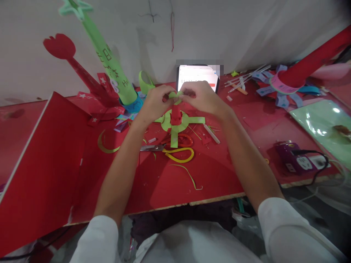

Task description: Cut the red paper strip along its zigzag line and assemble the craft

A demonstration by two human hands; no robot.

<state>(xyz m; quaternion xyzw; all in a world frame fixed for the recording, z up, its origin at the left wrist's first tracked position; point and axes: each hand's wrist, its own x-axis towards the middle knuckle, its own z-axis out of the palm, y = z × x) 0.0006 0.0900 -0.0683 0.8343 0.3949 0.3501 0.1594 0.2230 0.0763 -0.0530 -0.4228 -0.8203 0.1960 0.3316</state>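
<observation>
My left hand (pixel 161 98) and my right hand (pixel 200 96) meet over the table, fingers pinched on a small light-green paper piece (pixel 178 99). Just below it a red paper stem (pixel 176 109) rises from a light-green paper ring with strips sticking out (pixel 168 124). Whether the green piece is joined to the stem I cannot tell. Nearer to me lie scissors with yellow and orange handles (pixel 179 155), partly under a green strip. A thin green paper scrap (pixel 189 175) and a white stick (pixel 211 134) lie close by.
Behind my hands stands a lit screen (pixel 189 75). Left are a green paper tube (pixel 106 54), a red paper flower (pixel 60 47) and a large red board (pixel 41 160). Right are a red tube (pixel 309 62), a purple power socket (pixel 293 157) with cables and a green glossy sheet (pixel 323 117).
</observation>
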